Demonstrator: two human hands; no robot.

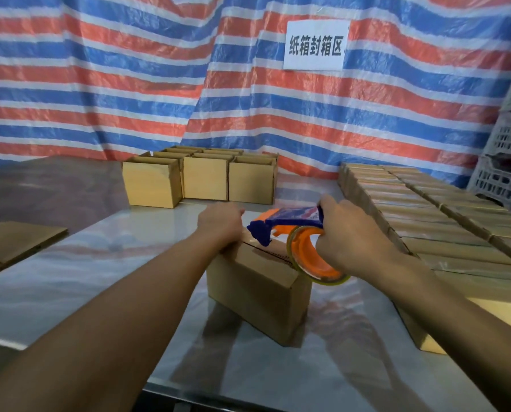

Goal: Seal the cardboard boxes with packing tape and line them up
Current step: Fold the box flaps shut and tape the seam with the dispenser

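Box (257,289) in the middle of the counter (84,272), top seam not yet taped.
Right hand (349,233) grips the tape dispenser (281,223) over it; left hand (218,223) steadies the far end, fingers hidden. Sealed boxes (426,221) line the right; open boxes (203,179) wait behind.

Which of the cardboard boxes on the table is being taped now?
The lone box at centre front: only there the left hand holds its far end and the right hand holds the dispenser over its seam.
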